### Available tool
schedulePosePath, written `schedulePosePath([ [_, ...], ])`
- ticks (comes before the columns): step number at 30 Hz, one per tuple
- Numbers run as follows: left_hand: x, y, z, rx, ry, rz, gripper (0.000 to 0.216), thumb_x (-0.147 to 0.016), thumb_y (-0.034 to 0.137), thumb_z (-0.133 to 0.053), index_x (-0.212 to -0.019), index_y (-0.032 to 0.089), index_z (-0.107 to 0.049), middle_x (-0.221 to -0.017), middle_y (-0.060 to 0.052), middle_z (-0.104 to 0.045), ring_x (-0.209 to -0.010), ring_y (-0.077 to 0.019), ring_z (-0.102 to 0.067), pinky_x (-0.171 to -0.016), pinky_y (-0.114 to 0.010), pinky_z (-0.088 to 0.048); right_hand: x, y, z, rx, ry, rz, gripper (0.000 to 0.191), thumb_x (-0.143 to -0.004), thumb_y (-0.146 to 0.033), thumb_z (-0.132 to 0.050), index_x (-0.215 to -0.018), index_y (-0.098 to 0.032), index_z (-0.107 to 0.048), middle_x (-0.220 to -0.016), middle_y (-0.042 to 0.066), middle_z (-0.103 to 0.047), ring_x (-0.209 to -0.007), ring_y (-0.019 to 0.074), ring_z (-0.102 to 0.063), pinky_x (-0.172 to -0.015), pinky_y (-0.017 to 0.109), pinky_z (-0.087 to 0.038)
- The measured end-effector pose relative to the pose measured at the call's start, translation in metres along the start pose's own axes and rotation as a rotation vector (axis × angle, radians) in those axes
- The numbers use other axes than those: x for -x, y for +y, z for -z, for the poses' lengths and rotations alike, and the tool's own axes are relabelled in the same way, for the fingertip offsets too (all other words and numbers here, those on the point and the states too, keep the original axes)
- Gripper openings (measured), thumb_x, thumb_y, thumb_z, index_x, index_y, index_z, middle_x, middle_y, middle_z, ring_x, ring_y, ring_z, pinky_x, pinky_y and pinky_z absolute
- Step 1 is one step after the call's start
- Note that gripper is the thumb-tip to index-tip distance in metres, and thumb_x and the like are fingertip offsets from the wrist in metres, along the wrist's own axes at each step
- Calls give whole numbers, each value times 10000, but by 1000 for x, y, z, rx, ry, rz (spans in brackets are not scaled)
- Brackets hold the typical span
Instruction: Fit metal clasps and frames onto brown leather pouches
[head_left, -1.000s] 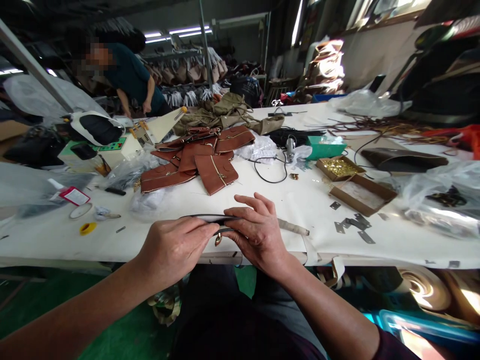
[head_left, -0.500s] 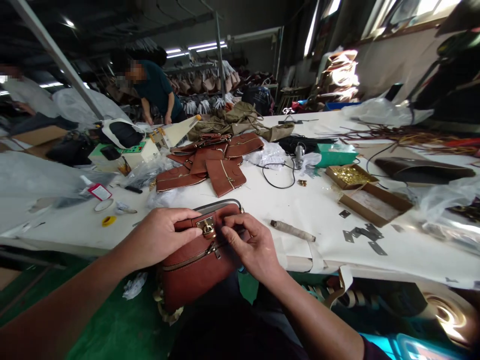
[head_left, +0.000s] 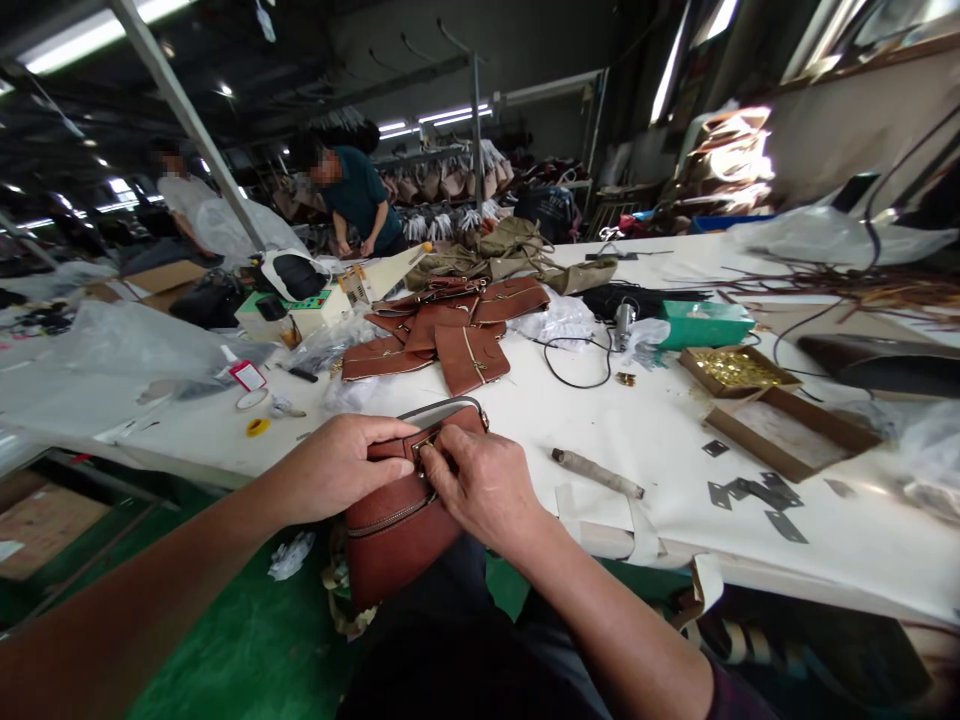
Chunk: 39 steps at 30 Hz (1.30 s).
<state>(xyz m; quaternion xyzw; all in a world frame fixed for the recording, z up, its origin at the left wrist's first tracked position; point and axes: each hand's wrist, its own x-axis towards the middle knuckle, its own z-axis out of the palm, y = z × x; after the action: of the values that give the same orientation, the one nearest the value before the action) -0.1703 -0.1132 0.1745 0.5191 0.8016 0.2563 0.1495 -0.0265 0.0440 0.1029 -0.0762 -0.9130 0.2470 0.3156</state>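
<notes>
A reddish-brown leather handbag [head_left: 397, 545] with a curved zipper rests on my lap against the table's front edge. My left hand [head_left: 337, 465] grips its upper edge, thumb in front and fingers behind, just left of the gold clasp [head_left: 421, 447]. My right hand [head_left: 484, 485] is closed over that clasp, its thumb and fingertips pinching at the metal. The hand covers most of the clasp and the zipper pull below it.
Brown leather pieces with zippers [head_left: 469, 355] lie ahead on the white table [head_left: 525, 420]. To the right are a wrapped rod [head_left: 598, 472], dark metal plates [head_left: 757, 490] and a box of gold fittings [head_left: 739, 370]. A co-worker [head_left: 364, 200] stands beyond a machine [head_left: 292, 310].
My right hand has moved left from beside the clasp onto it, hiding the padlock-shaped piece. My left hand keeps its hold on the handbag. The view has turned left.
</notes>
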Motion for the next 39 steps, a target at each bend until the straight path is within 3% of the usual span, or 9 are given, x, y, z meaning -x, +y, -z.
schedulePosePath([
  [7, -13, 8, -3, -62, 19, -71, 382, -911, 290, -703, -1277, 267, -810, -1219, 9, -836, -1078, -236, -791, -942, -291, -615, 1, 6, 9, 125, -48, 1, 383, -1133, -420, -465, -844, -224, -622, -732, 23, -705, -656, 170, -618, -607, 329, -270],
  [16, -13, 9, -7, -3, 13, -53, 375, -897, 287, -707, -1250, 250, -825, -1210, 5, -839, -1067, -237, -792, -941, -280, -615, 10, 8, -8, -1, 36, -37, 418, -1139, -366, -405, -795, -216, -589, -708, 20, -674, -642, 151, -588, -638, 321, -304],
  [22, -13, 5, -11, 21, 31, -55, 377, -886, 293, -714, -1242, 243, -826, -1210, 1, -838, -1066, -245, -794, -940, -297, -633, 12, 8, -12, -134, 86, -96, 425, -1116, -368, -463, -729, -224, -562, -662, -1, -628, -592, 134, -536, -612, 309, -319],
  [25, -12, 3, -14, 27, 50, -61, 365, -892, 314, -718, -1230, 234, -829, -1221, -11, -836, -1084, -253, -793, -967, -309, -633, 14, 10, -14, -234, 134, -143, 393, -1078, -371, -540, -713, -226, -557, -675, -9, -622, -608, 130, -543, -622, 289, -354],
  [28, -7, 2, -14, -15, 67, -83, 350, -920, 317, -715, -1241, 229, -822, -1204, -27, -839, -1057, -246, -798, -976, -314, -631, 15, 9, -18, -385, 284, -168, 206, -978, -361, -681, -835, -219, -637, -825, 15, -677, -758, 158, -618, -727, 282, -443],
  [30, -2, 1, -15, -83, 128, -129, 331, -941, 293, -706, -1248, 229, -813, -1179, -39, -839, -1025, -234, -799, -969, -314, -631, 15, 4, -21, -541, 328, -216, 179, -928, -372, -743, -885, -215, -669, -876, 24, -688, -805, 173, -631, -766, 292, -481],
  [35, 15, 1, -23, -368, 363, -314, 330, -1026, 148, -549, -1261, 205, -773, -1103, -84, -795, -923, -187, -783, -856, -271, -625, 8, -14, -31, -967, 193, -392, 334, -896, -520, -799, -866, -206, -686, -826, 15, -686, -765, 184, -615, -727, 304, -514],
  [39, 27, 11, -32, -520, 337, -178, 334, -1039, 189, -534, -1329, 196, -700, -1102, -107, -748, -908, -221, -769, -797, -316, -626, 2, -17, -43, -1182, 182, -460, 434, -807, -594, -875, -904, -215, -688, -855, 19, -680, -790, 201, -612, -729, 318, -519],
])
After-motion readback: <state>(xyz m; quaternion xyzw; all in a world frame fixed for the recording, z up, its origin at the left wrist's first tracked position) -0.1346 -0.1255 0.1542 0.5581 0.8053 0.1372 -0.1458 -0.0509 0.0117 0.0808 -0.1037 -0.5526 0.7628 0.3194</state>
